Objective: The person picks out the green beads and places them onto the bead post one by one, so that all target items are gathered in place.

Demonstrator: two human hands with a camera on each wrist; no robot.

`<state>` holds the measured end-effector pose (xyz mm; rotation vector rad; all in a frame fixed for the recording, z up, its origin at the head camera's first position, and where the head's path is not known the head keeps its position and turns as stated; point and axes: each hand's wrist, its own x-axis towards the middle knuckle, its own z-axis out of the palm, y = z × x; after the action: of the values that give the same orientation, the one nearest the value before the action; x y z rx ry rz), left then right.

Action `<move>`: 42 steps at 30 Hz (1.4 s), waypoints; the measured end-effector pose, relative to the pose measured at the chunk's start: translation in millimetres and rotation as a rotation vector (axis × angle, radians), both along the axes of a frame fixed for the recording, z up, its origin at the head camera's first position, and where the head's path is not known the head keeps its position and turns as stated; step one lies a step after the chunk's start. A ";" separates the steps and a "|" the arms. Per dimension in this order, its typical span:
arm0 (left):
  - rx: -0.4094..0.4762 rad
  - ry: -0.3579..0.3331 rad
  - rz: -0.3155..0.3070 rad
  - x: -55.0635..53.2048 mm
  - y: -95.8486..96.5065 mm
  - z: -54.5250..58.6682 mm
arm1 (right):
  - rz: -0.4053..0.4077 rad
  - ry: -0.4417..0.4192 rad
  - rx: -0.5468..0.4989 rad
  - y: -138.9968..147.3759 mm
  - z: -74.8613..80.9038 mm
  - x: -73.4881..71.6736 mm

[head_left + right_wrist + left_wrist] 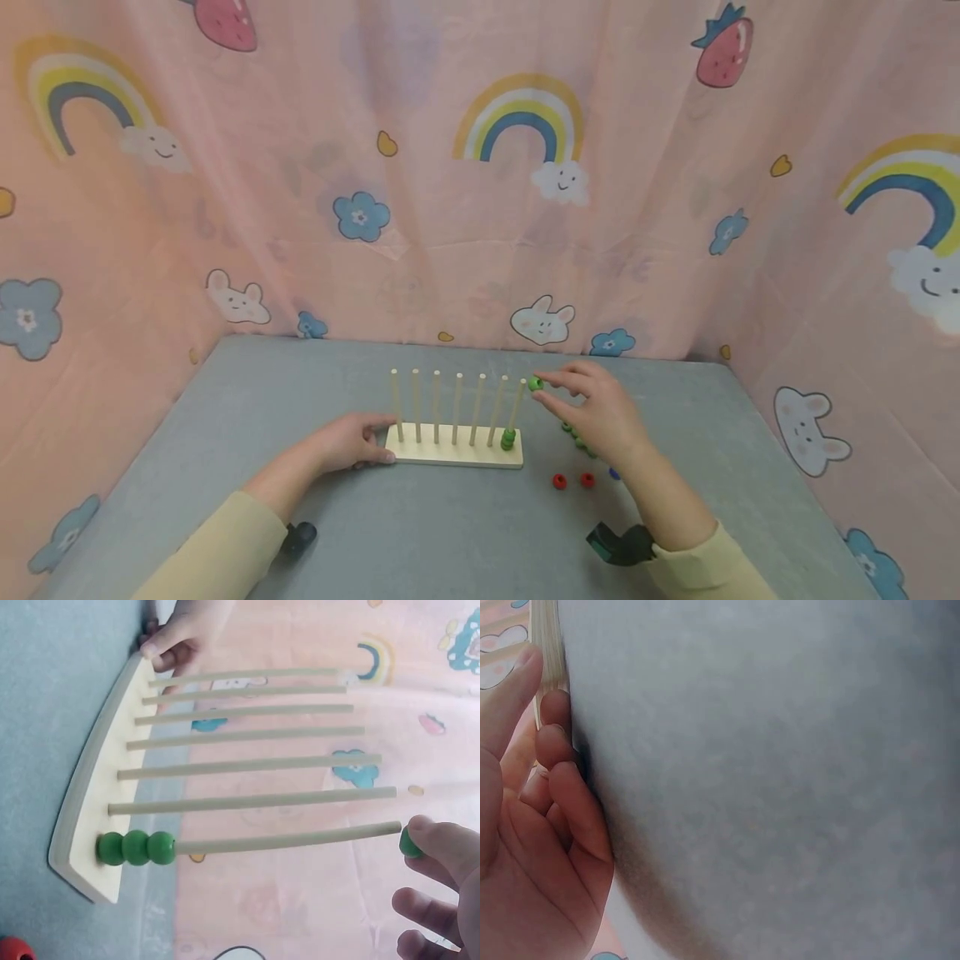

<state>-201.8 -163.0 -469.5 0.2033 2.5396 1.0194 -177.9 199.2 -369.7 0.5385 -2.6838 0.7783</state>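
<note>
A pale wooden peg stand (pixel 454 454) has several upright pegs in a row. Three green beads (pixel 136 848) are stacked at the foot of the rightmost peg (pixel 289 839). My left hand (pixel 348 442) grips the left end of the stand's base; in the left wrist view, the hand (pixel 547 840) has its thumb and fingertips at the wood (pixel 549 645). Between thumb and fingers, my right hand (pixel 603 412) pinches another green bead (pixel 535 383), close beside the tip of that rightmost peg. The right wrist view shows a small gap between this bead (pixel 410 843) and the peg tip.
Loose green beads (pixel 579 442) lie on the grey table (pixel 450 533), partly hidden behind the right hand. Two red beads (pixel 559 482) and a blue bead (pixel 615 473) sit nearer. A pink patterned curtain (pixel 420 283) stands behind the table.
</note>
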 end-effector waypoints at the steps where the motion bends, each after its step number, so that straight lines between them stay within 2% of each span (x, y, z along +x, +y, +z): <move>1: -0.001 0.001 0.000 0.1 0.0 0.1 | 0.000 0.008 -0.009 -0.8 -0.4 -0.3; 7: 0.000 0.018 0.005 2.0 2.2 3.0 | 0.018 0.037 -0.058 -5.5 -1.6 -2.6; 19: 0.003 0.032 0.007 0.8 1.9 0.9 | 0.020 -0.002 -0.063 -12.6 -1.9 -5.3; 28: 0.003 0.014 0.017 2.9 3.2 4.6 | 0.025 -0.040 -0.066 -15.6 -3.1 -7.1; 35: 0.003 0.011 0.013 3.8 3.0 4.0 | 0.001 -0.125 -0.032 -15.6 -8.7 -8.2; 42: 0.003 0.017 0.021 1.7 2.8 1.7 | -0.003 -0.229 0.004 -15.4 -26.3 -12.2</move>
<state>-200.1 -160.2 -467.8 0.1873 2.5613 1.0336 -190.2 183.8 -396.0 0.4722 -2.8933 0.8823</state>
